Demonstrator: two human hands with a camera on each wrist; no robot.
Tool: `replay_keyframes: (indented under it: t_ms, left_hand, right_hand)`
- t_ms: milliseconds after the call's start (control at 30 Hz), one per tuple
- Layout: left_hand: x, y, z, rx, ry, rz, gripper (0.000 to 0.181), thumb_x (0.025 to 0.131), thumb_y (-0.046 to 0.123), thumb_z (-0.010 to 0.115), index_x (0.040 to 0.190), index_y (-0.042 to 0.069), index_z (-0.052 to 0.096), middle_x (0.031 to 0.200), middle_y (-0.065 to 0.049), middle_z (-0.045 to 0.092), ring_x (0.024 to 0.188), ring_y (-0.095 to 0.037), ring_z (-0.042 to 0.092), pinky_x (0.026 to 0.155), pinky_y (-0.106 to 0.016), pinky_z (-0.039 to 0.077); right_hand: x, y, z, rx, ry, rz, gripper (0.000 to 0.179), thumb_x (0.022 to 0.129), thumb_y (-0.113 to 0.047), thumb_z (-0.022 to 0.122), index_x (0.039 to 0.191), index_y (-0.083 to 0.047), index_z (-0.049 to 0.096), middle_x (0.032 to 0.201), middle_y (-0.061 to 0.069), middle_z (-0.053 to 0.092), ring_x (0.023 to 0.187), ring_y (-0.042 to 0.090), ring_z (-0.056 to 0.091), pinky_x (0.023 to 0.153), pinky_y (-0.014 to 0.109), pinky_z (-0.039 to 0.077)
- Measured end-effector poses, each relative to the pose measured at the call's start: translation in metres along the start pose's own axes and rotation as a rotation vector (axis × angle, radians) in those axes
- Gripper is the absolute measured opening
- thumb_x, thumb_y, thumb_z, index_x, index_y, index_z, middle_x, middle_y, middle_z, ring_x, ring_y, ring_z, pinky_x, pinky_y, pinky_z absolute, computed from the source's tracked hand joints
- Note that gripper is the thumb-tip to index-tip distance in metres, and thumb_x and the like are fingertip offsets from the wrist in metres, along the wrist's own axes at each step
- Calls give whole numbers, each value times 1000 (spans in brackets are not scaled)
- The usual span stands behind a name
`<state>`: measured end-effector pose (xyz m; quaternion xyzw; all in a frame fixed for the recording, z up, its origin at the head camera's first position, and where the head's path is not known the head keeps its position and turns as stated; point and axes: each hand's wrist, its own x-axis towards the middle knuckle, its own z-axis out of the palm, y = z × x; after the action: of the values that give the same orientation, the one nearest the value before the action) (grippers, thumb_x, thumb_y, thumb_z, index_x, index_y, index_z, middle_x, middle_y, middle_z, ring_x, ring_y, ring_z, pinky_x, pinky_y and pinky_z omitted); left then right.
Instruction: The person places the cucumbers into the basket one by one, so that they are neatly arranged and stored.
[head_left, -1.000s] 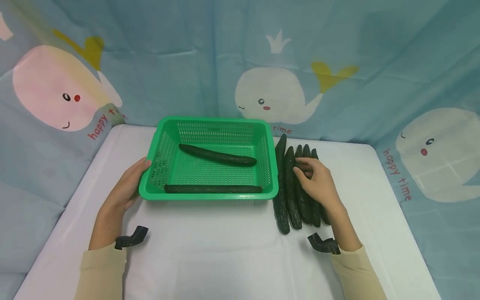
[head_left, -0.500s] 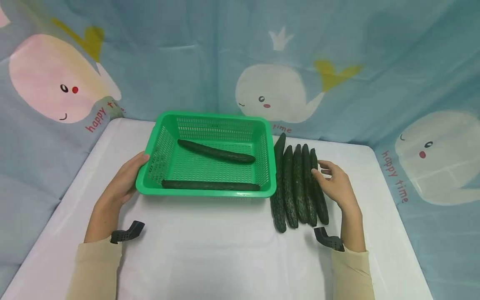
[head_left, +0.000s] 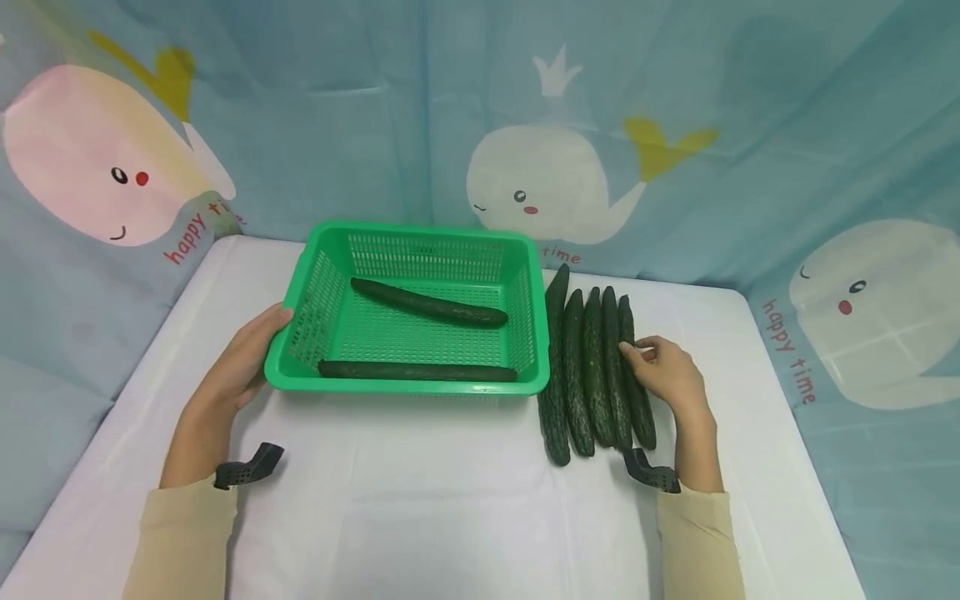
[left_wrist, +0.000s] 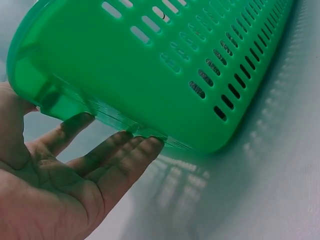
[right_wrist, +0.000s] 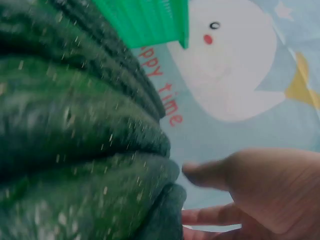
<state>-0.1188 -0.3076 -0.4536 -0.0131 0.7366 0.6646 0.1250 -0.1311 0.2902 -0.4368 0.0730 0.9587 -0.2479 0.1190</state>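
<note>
A green plastic basket (head_left: 405,387) with slotted walls stands at the middle left, with two cucumbers inside: one cucumber (head_left: 427,303) lies slanted across the floor, the other cucumber (head_left: 417,371) along the near wall. My left hand (head_left: 238,358) holds the basket's left side, thumb at the rim and fingers (left_wrist: 145,150) against the outer wall. Several cucumbers (head_left: 593,367) lie side by side just right of the basket. My right hand (head_left: 667,373) is at the rightmost cucumber (head_left: 641,408), thumb across its upper part, other fingers on its right side.
A white cloth covers the table (head_left: 435,500). Behind and beside it hangs a blue curtain (head_left: 360,125) printed with whales. Each wrist wears a black camera mount (head_left: 250,467).
My right hand has moved right from over the middle of the cucumber row to the rightmost cucumber, then slightly nearer. My left hand stays at the basket; the head view has shifted slightly.
</note>
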Motion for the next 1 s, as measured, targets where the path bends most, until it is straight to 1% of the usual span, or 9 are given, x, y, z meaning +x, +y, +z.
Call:
replay_keyframes:
  t_ms: [133, 233, 333, 467, 633, 700, 900, 967, 1000]
  left_hand:
    - [-7, -4, 6, 17, 3, -6, 76, 114, 48, 39, 169, 1, 15, 130, 14, 56, 109, 5, 68, 87, -17, 63]
    - [-7, -6, 7, -12, 12, 17, 76, 114, 47, 41, 168, 0, 16, 130, 13, 58, 108, 4, 70, 86, -17, 64]
    - [-4, -4, 6, -32, 23, 29, 74, 114, 46, 43, 168, 1, 20, 127, 10, 61, 105, 2, 72, 84, -18, 64]
    - [-1, 0, 2, -26, 20, 4, 73, 114, 46, 43, 168, 2, 20, 125, 11, 63, 104, 1, 71, 83, -18, 64]
    - [-4, 3, -2, -5, 31, -25, 75, 114, 48, 41, 169, 3, 16, 125, 14, 61, 105, 2, 69, 83, -18, 63]
    - [-5, 4, -2, -6, 31, -37, 76, 114, 49, 41, 170, 4, 15, 127, 15, 59, 107, 3, 68, 85, -17, 63]
    - [0, 7, 0, -20, 24, -51, 77, 113, 51, 43, 170, 8, 16, 134, 12, 53, 114, 4, 63, 90, -14, 60]
    - [1, 8, 0, -14, 26, -41, 77, 113, 51, 43, 170, 7, 17, 135, 11, 52, 114, 4, 63, 90, -14, 60]
    - [2, 8, 0, -12, 27, -35, 76, 113, 51, 42, 170, 7, 17, 135, 11, 52, 115, 4, 63, 90, -14, 60]
  right_hand:
    - [3, 10, -4, -24, -114, 22, 88, 105, -69, 44, 144, 9, 55, 141, 37, 60, 125, 54, 62, 98, 66, 55]
    - [7, 17, -6, 21, -159, 13, 90, 104, -70, 48, 144, 11, 54, 142, 38, 58, 129, 53, 59, 102, 66, 54]
    - [9, 23, -5, 89, -180, 7, 86, 103, -66, 54, 144, 10, 54, 140, 36, 59, 128, 49, 60, 101, 61, 55]
    - [7, 28, -1, 175, -190, -4, 77, 105, -54, 61, 145, 11, 52, 137, 34, 61, 125, 45, 63, 96, 46, 60]
    - [6, 26, 0, 250, -170, -20, 70, 108, -41, 62, 151, 11, 45, 144, 35, 55, 128, 47, 61, 87, 34, 63]
    - [6, 23, -1, 250, -170, -21, 68, 110, -35, 59, 156, 11, 39, 147, 36, 50, 130, 50, 59, 87, 38, 63]
    - [2, 12, -3, 151, -195, -54, 65, 111, -17, 45, 162, 13, 19, 151, 44, 40, 137, 61, 49, 103, 67, 55]
    - [2, 9, -3, 113, -165, -75, 64, 110, -14, 42, 163, 13, 18, 150, 45, 41, 129, 59, 55, 98, 67, 57]
    - [1, 8, -3, 94, -144, -86, 63, 109, -12, 41, 163, 13, 19, 148, 46, 43, 119, 56, 61, 91, 62, 60]
